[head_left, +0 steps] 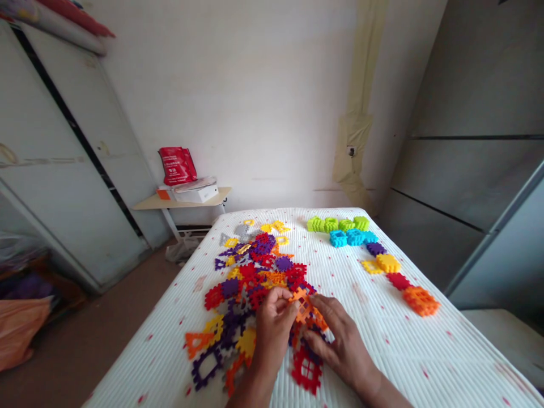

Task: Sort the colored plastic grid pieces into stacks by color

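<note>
In the head view, my left hand (276, 320) pinches an orange window-patterned interlocking tile (301, 305) between thumb and fingers, above a mixed heap. My right hand (342, 340) is at the tile's right side, its index finger against the orange edge and its thumb lower down. More orange and purple tiles are partly hidden beneath both hands. A red window-patterned tile (306, 369) lies just below them. To the left of my left hand are a yellow tile (246, 341), a purple square frame (207, 365) and an orange triangle (198, 342).
Tiles sorted by colour run along the bed's right side: green stacks (338, 224), blue stacks (353, 238), a purple pile (376, 249), yellow (388, 262), red (398, 281) and orange (420, 300). A small table (148, 202) with a red bag (177, 165) stands back left.
</note>
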Action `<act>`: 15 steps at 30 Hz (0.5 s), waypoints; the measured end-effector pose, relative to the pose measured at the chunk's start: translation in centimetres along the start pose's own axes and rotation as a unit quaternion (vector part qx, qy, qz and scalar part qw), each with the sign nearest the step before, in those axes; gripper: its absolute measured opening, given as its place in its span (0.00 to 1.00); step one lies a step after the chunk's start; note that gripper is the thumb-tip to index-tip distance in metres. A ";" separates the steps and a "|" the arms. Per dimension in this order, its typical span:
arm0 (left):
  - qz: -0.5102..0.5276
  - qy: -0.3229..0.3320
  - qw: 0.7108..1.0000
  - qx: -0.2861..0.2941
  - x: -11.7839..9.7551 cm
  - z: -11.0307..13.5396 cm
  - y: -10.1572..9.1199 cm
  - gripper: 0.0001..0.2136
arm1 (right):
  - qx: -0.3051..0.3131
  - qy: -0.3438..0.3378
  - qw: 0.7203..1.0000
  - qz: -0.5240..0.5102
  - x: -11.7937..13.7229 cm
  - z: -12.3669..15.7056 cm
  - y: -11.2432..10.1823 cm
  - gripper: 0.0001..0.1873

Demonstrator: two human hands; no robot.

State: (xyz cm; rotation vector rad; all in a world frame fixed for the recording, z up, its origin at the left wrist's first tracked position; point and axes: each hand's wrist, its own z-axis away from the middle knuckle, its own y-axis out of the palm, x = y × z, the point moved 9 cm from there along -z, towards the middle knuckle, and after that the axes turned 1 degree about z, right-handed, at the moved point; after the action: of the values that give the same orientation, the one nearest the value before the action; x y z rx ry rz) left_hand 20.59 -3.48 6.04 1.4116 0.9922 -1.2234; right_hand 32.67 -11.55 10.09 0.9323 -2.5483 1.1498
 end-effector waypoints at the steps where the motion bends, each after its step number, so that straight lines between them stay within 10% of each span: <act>1: 0.007 -0.003 1.000 0.005 0.2 0.1 0.3 0.12 | -0.001 0.001 1.000 0.006 -0.1 0.1 0.1 0.25; 11: -0.031 -0.014 0.998 0.051 0.0 0.6 2.0 0.16 | -0.027 0.042 0.999 0.000 -0.7 0.5 -1.5 0.19; 15: -0.102 0.036 0.994 -0.031 -3.0 0.4 -3.3 0.23 | -0.065 0.093 0.992 0.049 -4.1 0.8 -5.0 0.19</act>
State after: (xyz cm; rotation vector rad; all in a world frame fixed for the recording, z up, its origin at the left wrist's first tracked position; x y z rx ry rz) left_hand 16.87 -3.17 8.43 1.3390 1.2386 -1.2857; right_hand 39.02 -12.77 10.88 0.6437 -2.5055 1.0282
